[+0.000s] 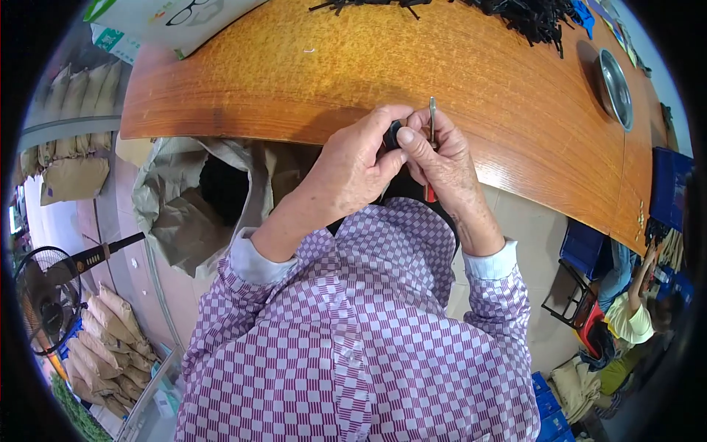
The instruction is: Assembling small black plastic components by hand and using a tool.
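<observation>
Just over the table's near edge, my left hand [355,156] is closed with a small black part [392,135] pinched between its thumb and fingers. My right hand [449,157] is closed on a screwdriver [432,110], its metal shaft pointing away from me and a bit of red handle showing below the palm. The right thumb and fingertips also press against the black part. Fingers cover much of that part, so its exact kind is hidden.
Piles of black strip-like pieces [526,20] lie on the far side of the wooden table [294,81]. A metal bowl [616,90] stands at the right. An open sack [166,214] with black contents is below the left edge. A fan [48,298] stands left; another person [632,313] sits right.
</observation>
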`<control>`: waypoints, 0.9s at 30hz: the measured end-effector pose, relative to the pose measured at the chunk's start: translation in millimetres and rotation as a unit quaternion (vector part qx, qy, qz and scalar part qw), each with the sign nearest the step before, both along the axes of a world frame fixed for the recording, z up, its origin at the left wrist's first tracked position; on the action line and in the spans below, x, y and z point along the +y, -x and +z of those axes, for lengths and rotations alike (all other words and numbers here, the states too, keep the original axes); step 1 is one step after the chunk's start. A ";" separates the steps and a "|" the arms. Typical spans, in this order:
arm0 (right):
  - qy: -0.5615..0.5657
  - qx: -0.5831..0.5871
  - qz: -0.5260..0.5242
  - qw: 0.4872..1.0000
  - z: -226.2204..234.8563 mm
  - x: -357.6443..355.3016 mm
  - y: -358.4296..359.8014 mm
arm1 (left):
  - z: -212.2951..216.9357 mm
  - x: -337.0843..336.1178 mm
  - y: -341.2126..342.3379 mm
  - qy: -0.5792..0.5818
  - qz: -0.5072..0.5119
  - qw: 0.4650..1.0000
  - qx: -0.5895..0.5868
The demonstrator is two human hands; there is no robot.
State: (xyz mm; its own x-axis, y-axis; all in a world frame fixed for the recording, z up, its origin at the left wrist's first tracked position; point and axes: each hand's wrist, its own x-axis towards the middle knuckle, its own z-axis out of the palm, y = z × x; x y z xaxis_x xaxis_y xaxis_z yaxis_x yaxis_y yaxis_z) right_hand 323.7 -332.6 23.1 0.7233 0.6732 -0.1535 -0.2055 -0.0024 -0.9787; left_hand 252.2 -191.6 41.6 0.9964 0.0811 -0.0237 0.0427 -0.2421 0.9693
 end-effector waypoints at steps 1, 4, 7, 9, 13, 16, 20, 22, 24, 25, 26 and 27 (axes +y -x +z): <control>0.002 0.001 0.002 1.000 0.6 1.4 2.3 | 1.0 0.8 1.4 -0.016 0.001 1.000 0.019; -0.018 0.063 -0.021 0.998 6.1 3.3 12.5 | -2.4 4.5 4.5 -0.008 0.009 1.000 0.028; 0.045 0.058 -0.005 0.997 20.0 1.3 22.2 | -7.1 11.1 6.8 0.038 0.024 0.999 0.010; 0.077 0.056 0.002 0.995 20.8 1.8 24.7 | -6.2 14.8 7.9 0.041 0.030 0.998 0.030; 0.125 -0.058 0.050 0.989 19.3 4.4 26.7 | -12.0 17.0 6.7 -0.015 0.050 0.998 -0.034; 0.137 -0.086 0.055 0.985 20.3 4.8 26.5 | -11.2 16.2 6.6 -0.050 0.052 0.995 -0.061; 0.143 -0.099 0.050 0.984 15.9 2.1 25.4 | -5.6 13.9 5.2 -0.072 0.039 0.996 -0.036; 0.135 -0.106 0.042 0.984 13.0 0.6 25.6 | -3.0 12.1 3.9 -0.085 0.036 0.995 -0.026; 0.123 -0.124 0.029 0.984 8.9 -0.6 26.1 | 1.3 9.1 2.2 -0.111 0.030 0.993 -0.024; 0.121 -0.122 0.026 0.985 6.2 -0.6 26.2 | 3.8 7.5 1.6 -0.136 0.029 0.990 -0.024; 0.105 -0.113 0.020 0.988 2.6 -0.1 26.3 | 5.1 5.9 0.7 -0.161 0.028 0.986 -0.025; 0.090 -0.105 0.015 0.990 -0.8 0.4 26.4 | 4.8 4.6 -0.1 -0.164 0.024 0.986 -0.023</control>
